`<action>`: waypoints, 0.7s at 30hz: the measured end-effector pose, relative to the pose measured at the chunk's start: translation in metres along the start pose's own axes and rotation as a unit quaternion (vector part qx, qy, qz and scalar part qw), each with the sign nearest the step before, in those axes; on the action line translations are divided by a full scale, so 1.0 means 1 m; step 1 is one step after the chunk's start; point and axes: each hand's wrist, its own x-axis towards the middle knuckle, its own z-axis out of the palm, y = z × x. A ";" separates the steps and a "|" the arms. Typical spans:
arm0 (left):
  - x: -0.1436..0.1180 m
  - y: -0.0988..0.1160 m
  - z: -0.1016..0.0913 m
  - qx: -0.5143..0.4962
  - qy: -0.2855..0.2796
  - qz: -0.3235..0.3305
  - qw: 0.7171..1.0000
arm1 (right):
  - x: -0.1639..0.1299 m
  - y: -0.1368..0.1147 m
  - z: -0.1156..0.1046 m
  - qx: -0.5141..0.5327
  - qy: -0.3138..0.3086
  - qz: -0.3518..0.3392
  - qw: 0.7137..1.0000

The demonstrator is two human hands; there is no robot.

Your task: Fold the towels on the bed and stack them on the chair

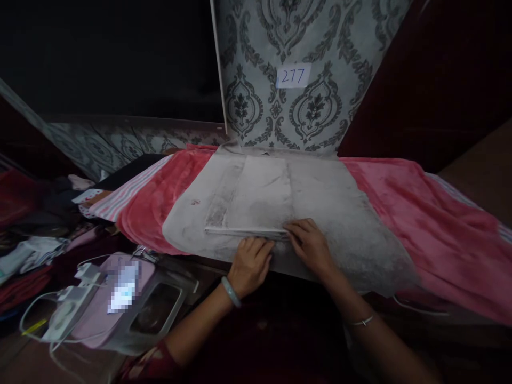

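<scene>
Already folded, by the look of it: a grey plush cloth (262, 184), laid as a flat, layered rectangle at the centre of a wider grey cover (332, 194) — whether separate from that cover or part of it, impossible to tell. Layers stacked evenly along the 6 o'clock edge; perhaps little left beyond squaring that edge, any further folds hard to judge. At 5 o'clock, right hand (314, 249), thumb and fingertips apparently pinching the front corner. At 6 o'clock, left hand (251, 266), fingers together and curled just below the edge — pinching or merely resting, cannot tell. Short brushed nap on the grey, mottled darker in patches; small reddish mark (195, 202) at 9 o'clock. Underneath, thick, soft coral-pink blanket (396, 186), spreading towards 3 and 9 o'clock, with striped fabric (130, 193) beyond at 9. Upright at 12 o'clock, damask-patterned wallpaper (280, 26) bearing a flat paper label (293, 76).
</scene>
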 end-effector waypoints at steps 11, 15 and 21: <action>0.026 0.020 0.028 0.012 -0.094 -0.094 0.991 | 0.010 -0.003 -0.007 -0.019 -0.038 0.000 0.999; 0.024 0.022 0.028 0.037 -0.148 -0.064 0.986 | 0.004 -0.003 -0.008 0.004 -0.057 0.011 0.998; 0.026 0.024 0.026 0.047 -0.167 -0.066 0.983 | 0.023 -0.003 -0.013 0.029 -0.044 0.003 0.999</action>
